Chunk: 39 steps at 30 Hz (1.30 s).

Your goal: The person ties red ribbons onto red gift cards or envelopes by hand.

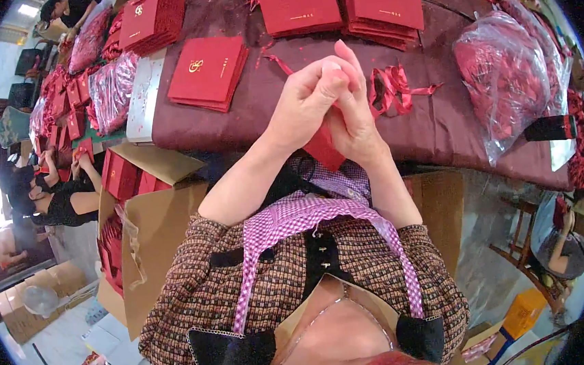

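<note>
My two hands meet at the table's near edge, closed against each other, thumbs and fingers pressed together. Below and between my left hand [300,106] and my right hand [359,122] shows a corner of a red paper bag [325,150]. The hands cover most of it, and what the fingertips pinch is hidden. A red ribbon end [278,63] lies just beyond my left hand. Right of my hands is a loose heap of red ribbons [393,92]. A short pile of flat red bags with gold emblems [206,74] lies to the left.
Taller stacks of red bags [298,5] stand along the far side of the maroon-covered table [432,127]. A clear plastic sack of red ribbons [503,73] sits at the right. An open carton [165,227] with red bags stands left of me. Other people work at the far left and right.
</note>
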{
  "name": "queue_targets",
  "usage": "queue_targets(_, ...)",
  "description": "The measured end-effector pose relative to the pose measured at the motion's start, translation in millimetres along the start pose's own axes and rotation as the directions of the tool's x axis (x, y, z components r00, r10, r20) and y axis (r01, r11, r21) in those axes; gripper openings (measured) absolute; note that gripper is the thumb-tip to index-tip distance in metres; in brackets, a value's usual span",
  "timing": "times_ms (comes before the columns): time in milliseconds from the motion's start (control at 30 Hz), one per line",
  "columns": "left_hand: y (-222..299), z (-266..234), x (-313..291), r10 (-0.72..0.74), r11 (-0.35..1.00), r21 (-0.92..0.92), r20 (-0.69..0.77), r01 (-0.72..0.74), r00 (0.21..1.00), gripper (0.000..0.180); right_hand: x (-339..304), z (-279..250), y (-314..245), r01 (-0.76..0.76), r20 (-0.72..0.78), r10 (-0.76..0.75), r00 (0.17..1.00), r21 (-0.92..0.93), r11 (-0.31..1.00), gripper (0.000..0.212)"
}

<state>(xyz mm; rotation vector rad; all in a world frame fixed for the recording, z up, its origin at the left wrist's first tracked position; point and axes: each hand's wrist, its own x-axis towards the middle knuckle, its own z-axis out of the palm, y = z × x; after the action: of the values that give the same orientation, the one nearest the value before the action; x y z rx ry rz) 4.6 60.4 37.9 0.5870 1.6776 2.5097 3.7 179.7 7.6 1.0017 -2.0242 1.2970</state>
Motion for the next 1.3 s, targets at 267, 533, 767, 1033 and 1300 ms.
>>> queue_targets(267,-1.9,9.8,-8.1,0.007,0.997,0.082,-0.034,-0.004,0.999,0.017,-11.7,-1.7,1.1,-0.389,0.084,0.382,0.920,0.114,0.914,0.052)
queue_targets(533,-12.8,5.4,-5.5,-0.083,0.966,0.234,-0.113,0.107,0.990,0.017,-18.2,-0.7,18.1,-0.221,0.058,0.215,0.975,0.348,0.911,0.055)
queue_targets(767,-13.1,-45.4,-24.8,0.180,0.577,0.817,-0.140,0.011,0.974,0.024,-16.2,-68.5,39.6,-0.317,0.046,0.323,0.945,-0.104,0.943,0.052)
queue_targets(1033,-53.1,-70.7,-54.8,0.183,0.035,0.996,-0.089,0.084,0.979,0.042,-63.4,-103.3,112.2,-0.114,0.182,0.328,0.927,-0.696,0.709,0.026)
queue_targets(1300,-55.0,-67.9,-48.5,0.164,0.110,0.987,-0.138,0.121,0.977,0.030,-48.2,-175.8,130.7,-0.337,-0.139,0.380,0.914,-0.781,0.526,0.016)
